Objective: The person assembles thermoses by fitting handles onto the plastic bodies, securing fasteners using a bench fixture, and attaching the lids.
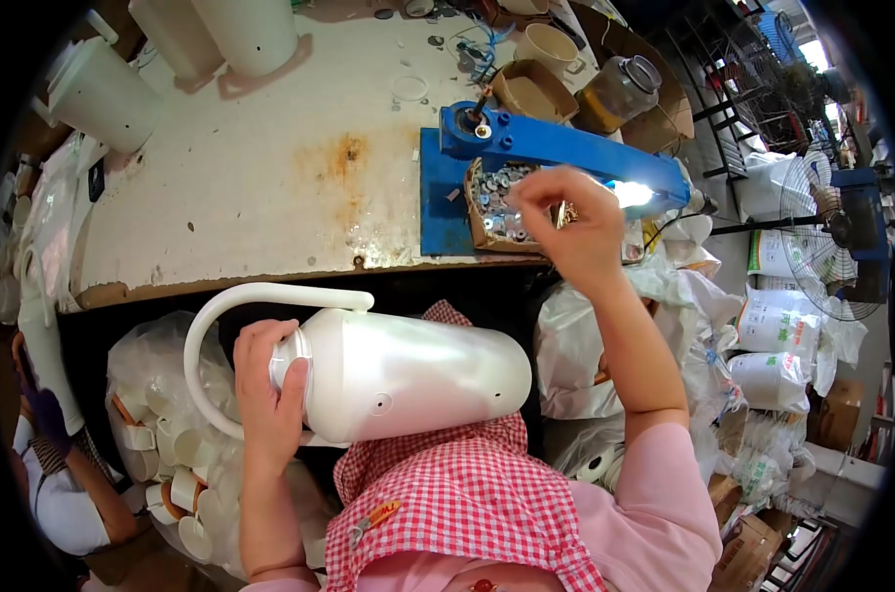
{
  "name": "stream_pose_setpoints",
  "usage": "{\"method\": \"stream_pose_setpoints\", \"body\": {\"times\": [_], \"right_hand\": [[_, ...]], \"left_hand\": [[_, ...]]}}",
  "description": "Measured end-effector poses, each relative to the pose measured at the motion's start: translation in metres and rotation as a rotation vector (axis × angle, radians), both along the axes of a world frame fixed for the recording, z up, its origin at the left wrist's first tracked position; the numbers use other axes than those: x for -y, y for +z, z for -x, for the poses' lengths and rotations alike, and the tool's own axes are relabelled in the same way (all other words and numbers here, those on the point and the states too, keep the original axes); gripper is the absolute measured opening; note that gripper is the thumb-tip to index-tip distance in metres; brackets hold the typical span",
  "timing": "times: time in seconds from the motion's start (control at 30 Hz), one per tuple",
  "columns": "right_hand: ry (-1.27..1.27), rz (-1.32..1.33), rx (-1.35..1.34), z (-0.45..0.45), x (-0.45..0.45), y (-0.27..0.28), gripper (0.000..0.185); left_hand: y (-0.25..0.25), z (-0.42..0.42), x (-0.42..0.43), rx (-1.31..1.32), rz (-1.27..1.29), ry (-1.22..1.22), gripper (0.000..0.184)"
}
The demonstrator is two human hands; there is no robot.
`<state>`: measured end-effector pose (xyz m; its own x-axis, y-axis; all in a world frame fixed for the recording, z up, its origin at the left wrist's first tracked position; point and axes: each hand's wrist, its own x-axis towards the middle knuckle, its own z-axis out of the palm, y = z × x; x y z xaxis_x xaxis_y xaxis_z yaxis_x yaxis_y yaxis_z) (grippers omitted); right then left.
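A white jug [438, 370] with a large curved handle [203, 345] lies on its side across my lap, over a red checked apron [447, 493]. My left hand [268, 390] is wrapped around its neck at the left end. Two small spots show on the jug's side. My right hand [584, 227] is raised over the right edge of a small cardboard box [479, 229] of little metal parts [500, 197]. Its thumb and fingers are pinched together; what they hold, if anything, is too small to make out.
A blue metal fixture [556, 146] with a long arm and bright lamp [632, 193] stands on the worktable [250, 197]. More white jugs [102, 99] stand back left. Bags of white parts [181, 444] flank my lap. Another person's arm [97, 488] shows at far left.
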<state>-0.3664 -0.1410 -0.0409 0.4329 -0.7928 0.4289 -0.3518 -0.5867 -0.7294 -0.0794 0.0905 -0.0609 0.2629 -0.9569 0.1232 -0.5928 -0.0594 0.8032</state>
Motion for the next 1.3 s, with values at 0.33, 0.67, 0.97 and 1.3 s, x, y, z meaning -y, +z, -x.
{"method": "stream_pose_setpoints", "body": {"times": [0.33,0.67,0.97,1.3], "right_hand": [[0.070,0.746,-0.073,-0.047,0.066,0.040,0.017],[0.048,0.756,-0.189,-0.035,0.055,0.045,0.019],[-0.005,-0.668,0.164,0.028,-0.096,-0.030,0.018],[0.202,-0.527,0.648,-0.087,-0.034,0.026,0.040]], "left_hand": [[0.000,-0.002,0.005,-0.021,-0.022,0.008,0.033],[0.025,-0.006,0.008,-0.004,-0.121,-0.097,0.029],[0.061,-0.060,-0.044,-0.111,0.124,0.455,0.030],[0.070,-0.138,0.048,-0.563,0.241,0.479,0.038]]}}
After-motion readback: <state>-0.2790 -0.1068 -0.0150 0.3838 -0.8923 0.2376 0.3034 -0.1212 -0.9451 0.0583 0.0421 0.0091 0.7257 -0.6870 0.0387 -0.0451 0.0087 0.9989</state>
